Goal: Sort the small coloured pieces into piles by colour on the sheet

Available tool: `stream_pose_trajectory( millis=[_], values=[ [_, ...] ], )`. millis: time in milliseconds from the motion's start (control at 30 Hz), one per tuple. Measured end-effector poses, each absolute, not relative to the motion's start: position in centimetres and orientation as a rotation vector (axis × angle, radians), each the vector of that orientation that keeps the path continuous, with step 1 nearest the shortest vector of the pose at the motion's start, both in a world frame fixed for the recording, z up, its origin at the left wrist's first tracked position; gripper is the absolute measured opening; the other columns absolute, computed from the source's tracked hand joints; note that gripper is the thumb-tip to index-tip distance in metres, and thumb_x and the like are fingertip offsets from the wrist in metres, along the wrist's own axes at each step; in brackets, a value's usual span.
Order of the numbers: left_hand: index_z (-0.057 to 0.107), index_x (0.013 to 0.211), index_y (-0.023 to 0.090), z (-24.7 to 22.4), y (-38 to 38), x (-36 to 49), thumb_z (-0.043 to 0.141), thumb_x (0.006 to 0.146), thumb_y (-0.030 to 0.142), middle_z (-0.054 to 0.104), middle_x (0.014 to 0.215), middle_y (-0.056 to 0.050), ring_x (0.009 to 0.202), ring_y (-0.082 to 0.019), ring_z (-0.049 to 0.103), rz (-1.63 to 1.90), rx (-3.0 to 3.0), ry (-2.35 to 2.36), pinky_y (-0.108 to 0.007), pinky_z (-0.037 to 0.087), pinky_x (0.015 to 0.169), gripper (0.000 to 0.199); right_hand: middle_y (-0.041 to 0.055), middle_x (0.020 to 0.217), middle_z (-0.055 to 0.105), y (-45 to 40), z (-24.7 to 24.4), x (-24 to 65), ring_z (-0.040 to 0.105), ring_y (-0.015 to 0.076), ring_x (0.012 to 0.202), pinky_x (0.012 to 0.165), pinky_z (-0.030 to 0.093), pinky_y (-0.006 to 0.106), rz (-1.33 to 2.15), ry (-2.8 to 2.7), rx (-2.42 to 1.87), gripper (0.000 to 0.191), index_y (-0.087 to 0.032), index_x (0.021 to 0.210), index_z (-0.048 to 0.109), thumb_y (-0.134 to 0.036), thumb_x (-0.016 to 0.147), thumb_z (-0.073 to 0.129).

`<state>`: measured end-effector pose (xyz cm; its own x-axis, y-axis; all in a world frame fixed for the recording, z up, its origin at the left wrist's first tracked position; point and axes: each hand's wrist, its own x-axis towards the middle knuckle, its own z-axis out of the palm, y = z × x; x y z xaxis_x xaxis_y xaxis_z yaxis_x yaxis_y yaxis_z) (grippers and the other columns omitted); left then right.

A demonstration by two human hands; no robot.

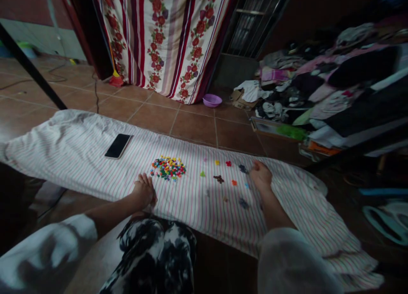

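A mixed pile of small coloured pieces (168, 167) lies on the striped cloth (185, 200). My left hand (145, 191) rests on the cloth just below and left of it, fingers together; anything in them is hidden. To the right are small sorted groups, among them yellow (217, 162), red (228, 163), green (202, 174), brown (219, 179) and orange (234, 183) ones. My right hand (260, 175) is beside the dark upper group (243, 169), its fingers curled; whatever they pinch is too small to make out.
A phone (118, 146) lies on the cloth at the left. Beyond the cloth are a floral curtain (172, 38), a purple basin (212, 100) and a red broom (116, 79). Heaped clothes (334, 85) stand at the right.
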<state>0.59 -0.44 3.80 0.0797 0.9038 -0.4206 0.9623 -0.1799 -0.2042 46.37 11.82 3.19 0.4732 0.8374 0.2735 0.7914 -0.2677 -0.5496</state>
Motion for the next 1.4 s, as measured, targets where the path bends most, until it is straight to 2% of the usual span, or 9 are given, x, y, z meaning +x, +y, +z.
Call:
stream_pose_trajectory(
  millis=[133, 367, 533, 733, 1100, 1267, 1400],
  values=[
    [0.029, 0.140, -0.008, 3.7, -0.3, 0.5, 0.047, 0.084, 0.039, 0.021, 0.144, -0.040, 0.135, -0.052, 0.024, -0.669, 2.169, 1.935, -0.059, 0.040, 0.093, 0.075, 0.0119, 0.106, 0.066, 10.4, 4.6, 38.0, 0.060, 0.0217, 0.101, 0.094, 0.044, 0.034, 0.128, -1.501, -1.859, 0.040, -0.014, 0.110, 0.066, -0.017, 0.080, 0.040],
    [0.026, 0.141, -0.009, 3.1, -0.2, 0.5, 0.049, 0.082, 0.035, 0.018, 0.146, -0.039, 0.135, -0.054, 0.021, -0.640, 2.129, 1.953, -0.061, 0.039, 0.092, 0.076, 0.0074, 0.097, 0.065, 4.9, 2.1, 22.4, 0.061, 0.0176, 0.090, 0.085, 0.048, 0.029, 0.531, -1.910, -1.401, 0.030, -0.020, 0.102, 0.069, -0.022, 0.085, 0.045],
    [0.026, 0.142, -0.006, 2.7, -0.2, 0.5, 0.043, 0.084, 0.035, 0.020, 0.147, -0.038, 0.136, -0.053, 0.020, -0.605, 2.125, 1.961, -0.065, 0.037, 0.094, 0.073, 0.0049, 0.100, 0.062, 2.5, 1.2, 15.5, 0.059, 0.0163, 0.092, 0.085, 0.047, 0.027, 0.666, -2.125, -1.395, 0.026, -0.025, 0.105, 0.069, -0.024, 0.088, 0.050],
    [0.026, 0.141, -0.008, 2.7, -0.3, 0.4, 0.044, 0.084, 0.039, 0.018, 0.146, -0.039, 0.136, -0.053, 0.018, -0.578, 2.139, 1.953, -0.065, 0.035, 0.096, 0.077, 0.0055, 0.107, 0.059, 2.7, 2.7, 11.5, 0.059, 0.0160, 0.093, 0.082, 0.045, 0.026, 0.582, -2.279, -1.493, 0.031, -0.027, 0.115, 0.065, -0.026, 0.093, 0.044],
    [0.026, 0.143, -0.003, 2.8, 0.0, 0.6, 0.046, 0.082, 0.046, 0.020, 0.147, -0.038, 0.136, -0.053, 0.020, -0.578, 2.118, 1.951, -0.068, 0.036, 0.093, 0.081, 0.0064, 0.108, 0.059, 3.8, 3.2, 8.5, 0.058, 0.0173, 0.093, 0.079, 0.045, 0.028, 0.465, -2.303, -1.730, 0.018, -0.023, 0.101, 0.065, -0.025, 0.089, 0.052],
    [0.029, 0.142, -0.002, 3.7, -0.5, 0.6, 0.049, 0.082, 0.047, 0.025, 0.146, -0.037, 0.134, -0.054, 0.024, -0.634, 2.195, 1.930, -0.063, 0.040, 0.091, 0.080, 0.0040, 0.106, 0.060, 3.3, 3.7, 8.9, 0.058, 0.0163, 0.092, 0.079, 0.045, 0.026, 0.468, -2.275, -1.701, 0.017, -0.024, 0.099, 0.063, -0.029, 0.089, 0.051],
    [0.031, 0.139, -0.007, 4.4, -1.0, 0.6, 0.050, 0.082, 0.042, 0.028, 0.142, -0.041, 0.131, -0.054, 0.029, -0.648, 2.240, 1.944, -0.057, 0.045, 0.085, 0.078, 0.0013, 0.103, 0.061, 2.7, 4.1, 9.5, 0.058, 0.0160, 0.093, 0.081, 0.044, 0.026, 0.505, -2.185, -1.621, 0.015, -0.025, 0.096, 0.060, -0.033, 0.089, 0.050]
  ],
)
